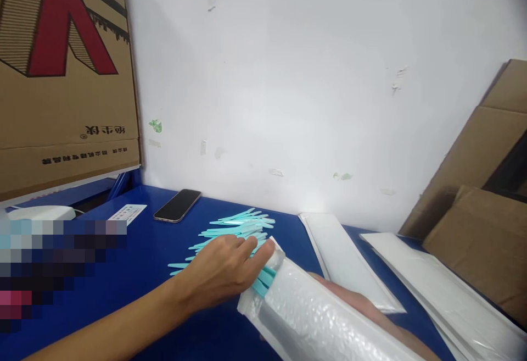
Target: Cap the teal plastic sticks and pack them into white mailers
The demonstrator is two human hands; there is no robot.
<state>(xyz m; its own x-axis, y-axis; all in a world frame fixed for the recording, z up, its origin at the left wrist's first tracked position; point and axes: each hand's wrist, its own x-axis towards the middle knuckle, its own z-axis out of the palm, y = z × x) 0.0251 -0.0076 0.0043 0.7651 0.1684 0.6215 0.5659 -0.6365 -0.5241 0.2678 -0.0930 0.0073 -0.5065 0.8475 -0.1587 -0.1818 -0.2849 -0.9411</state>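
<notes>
Left hand grasps teal sticks, likely light, stiff; padded envelope looks soft, slick: hold near mouth. Right hand: can't tell.

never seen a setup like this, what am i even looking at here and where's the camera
There's no robot here: these are a person's bare hands, seen by a camera worn on that person's head, looking forward and down. The left hand is at the open end of a bubble mailer, where teal sticks poke out. The right hand, mostly hidden behind the mailer, seems to support it. On the blue table lie more teal sticks, a phone, a printed card and other white mailers.
</notes>
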